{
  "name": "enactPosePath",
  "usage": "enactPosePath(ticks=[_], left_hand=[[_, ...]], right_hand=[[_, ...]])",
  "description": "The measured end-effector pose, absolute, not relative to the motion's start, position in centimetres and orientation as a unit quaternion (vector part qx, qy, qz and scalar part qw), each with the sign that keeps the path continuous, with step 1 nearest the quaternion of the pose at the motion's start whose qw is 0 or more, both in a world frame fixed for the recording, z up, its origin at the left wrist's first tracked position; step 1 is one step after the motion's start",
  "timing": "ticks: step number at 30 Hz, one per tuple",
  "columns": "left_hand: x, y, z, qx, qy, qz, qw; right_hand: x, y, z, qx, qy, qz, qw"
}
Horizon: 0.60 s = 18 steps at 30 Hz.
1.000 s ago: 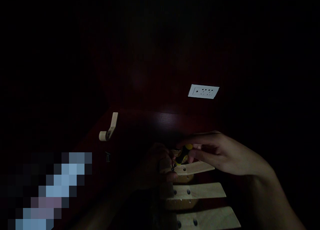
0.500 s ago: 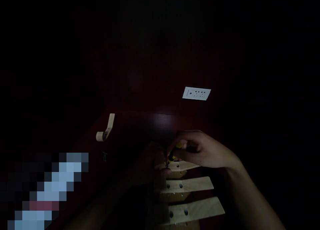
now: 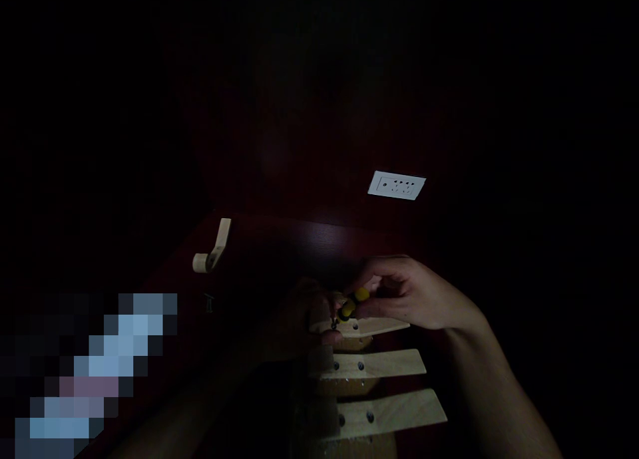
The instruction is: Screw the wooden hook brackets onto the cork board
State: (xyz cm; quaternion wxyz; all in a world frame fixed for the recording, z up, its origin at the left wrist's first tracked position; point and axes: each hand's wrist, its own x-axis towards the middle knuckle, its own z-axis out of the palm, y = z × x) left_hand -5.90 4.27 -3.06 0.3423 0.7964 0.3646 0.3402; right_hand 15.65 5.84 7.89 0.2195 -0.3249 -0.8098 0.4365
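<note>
A stubby yellow-and-black screwdriver (image 3: 353, 305) is in my right hand (image 3: 407, 291), pinched by the handle between thumb and fingers. Its tip points down at a screw hole in the farthest pale wooden hook (image 3: 377, 326). My left hand (image 3: 302, 322), deep in shadow, grips that hook's left end, its thumb along the near side and fingertips close to the screwdriver tip. Nearer to me, two similar wooden hooks, a middle one (image 3: 389, 362) and a front one (image 3: 399, 412), lie on a wooden board (image 3: 369, 446), each showing two dark screws or holes.
One loose wooden hook (image 3: 223, 236) lies on the dark red tabletop at the left. Close to it are small screws (image 3: 208, 303). A white wall socket (image 3: 397, 185) is on the back wall. At the lower left a pixelated bright patch hides what is there. Much of the view is dark.
The screwdriver handle has tipped further to the right, and my right hand has shifted slightly up and right, uncovering more of the far hook. My left hand keeps its grip.
</note>
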Motion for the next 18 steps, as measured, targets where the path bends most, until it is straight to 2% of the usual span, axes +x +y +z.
enactPosePath(ticks=[5,14,18], left_hand=[[-5.9,4.0,-2.9,0.787,0.373,0.348,0.347],[-5.9,4.1,-2.6,0.794,0.368,0.334,0.350],[-5.8,4.2,-2.7,0.793,0.357,0.344,0.355]], right_hand=[[14.8,5.5,7.8,-0.342,-0.820,0.393,0.237],[15.3,5.2,9.7,-0.263,-0.867,0.383,0.179],[15.9,5.3,9.7,-0.278,-0.860,0.392,0.170]])
